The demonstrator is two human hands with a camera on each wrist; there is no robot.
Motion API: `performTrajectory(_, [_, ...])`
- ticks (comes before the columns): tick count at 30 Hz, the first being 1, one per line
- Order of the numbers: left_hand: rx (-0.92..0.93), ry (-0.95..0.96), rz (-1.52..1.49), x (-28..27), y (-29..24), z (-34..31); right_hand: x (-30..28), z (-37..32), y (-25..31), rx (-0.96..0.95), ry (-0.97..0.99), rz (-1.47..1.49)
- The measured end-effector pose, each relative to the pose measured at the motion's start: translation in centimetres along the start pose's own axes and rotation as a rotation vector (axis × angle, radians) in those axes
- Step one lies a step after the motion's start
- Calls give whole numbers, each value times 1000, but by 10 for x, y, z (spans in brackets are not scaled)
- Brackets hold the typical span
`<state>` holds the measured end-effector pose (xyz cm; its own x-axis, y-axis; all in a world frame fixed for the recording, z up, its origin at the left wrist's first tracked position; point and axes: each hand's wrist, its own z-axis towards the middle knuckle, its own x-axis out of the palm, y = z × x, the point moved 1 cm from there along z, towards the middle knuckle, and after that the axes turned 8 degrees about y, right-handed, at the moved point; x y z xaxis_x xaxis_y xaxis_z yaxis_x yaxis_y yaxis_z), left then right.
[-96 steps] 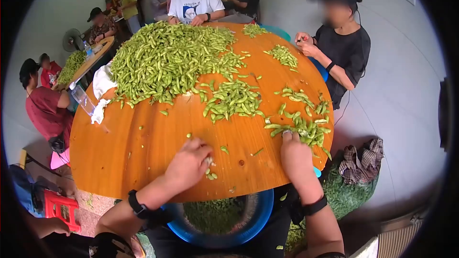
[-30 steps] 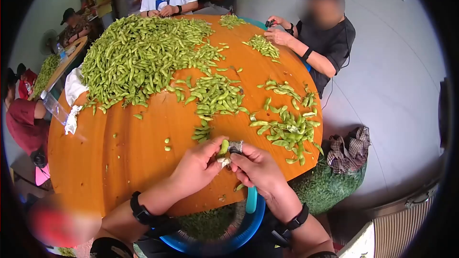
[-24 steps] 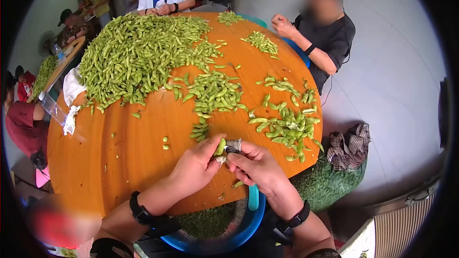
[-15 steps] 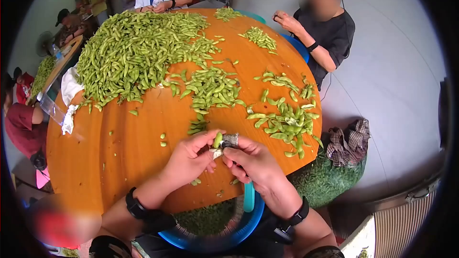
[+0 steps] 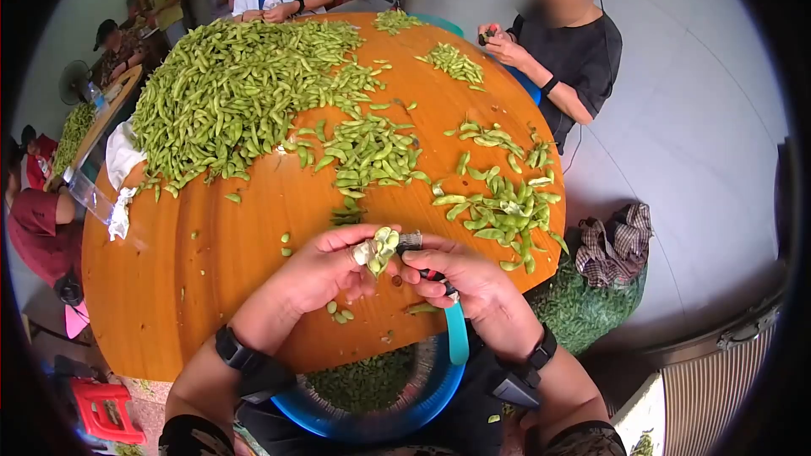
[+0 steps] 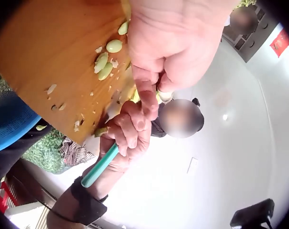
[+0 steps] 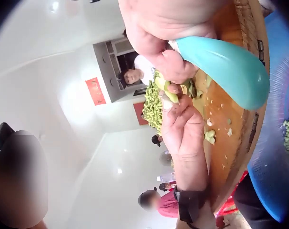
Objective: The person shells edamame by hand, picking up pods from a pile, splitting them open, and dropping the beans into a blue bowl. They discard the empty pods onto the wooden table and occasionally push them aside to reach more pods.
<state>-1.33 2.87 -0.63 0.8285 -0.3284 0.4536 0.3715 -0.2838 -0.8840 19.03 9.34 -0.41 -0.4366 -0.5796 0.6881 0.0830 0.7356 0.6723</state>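
Note:
My left hand point(image 5: 321, 266) pinches a split soybean pod point(image 5: 383, 250) that lies open with pale green beans showing, and the thumb has a white wrapping on its tip. Right beside it, my right hand point(image 5: 465, 274) curls round a tool with a teal handle point(image 5: 457, 333) that sticks out below the fist; its working end is hidden among the fingers. A grey wrapping covers one right fingertip. Several shelled beans point(image 6: 114, 46) lie on the wooden table point(image 5: 228, 287) under the left hand. Whole pods point(image 5: 511, 215) are spread near the right edge.
A large pod heap point(image 5: 245, 101) covers the table's far left, with a smaller pile point(image 5: 372, 152) in front. A blue basin point(image 5: 435, 397) sits below the near edge. A person in black point(image 5: 570, 59) sits at the right, beyond a green sack point(image 5: 596, 304).
The hands were apart, the right at the right-hand pods, then came together over the near table. Since half a second ago the pod has been spread open and the hands have drawn slightly apart.

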Motion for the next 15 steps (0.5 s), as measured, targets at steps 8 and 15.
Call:
performTrajectory(8, [44, -247, 290, 5, 9, -1, 47, 6, -8, -185, -363, -556])
performTrajectory(15, [233, -190, 601, 4, 9, -1, 49, 8, -13, -283, -359, -386])
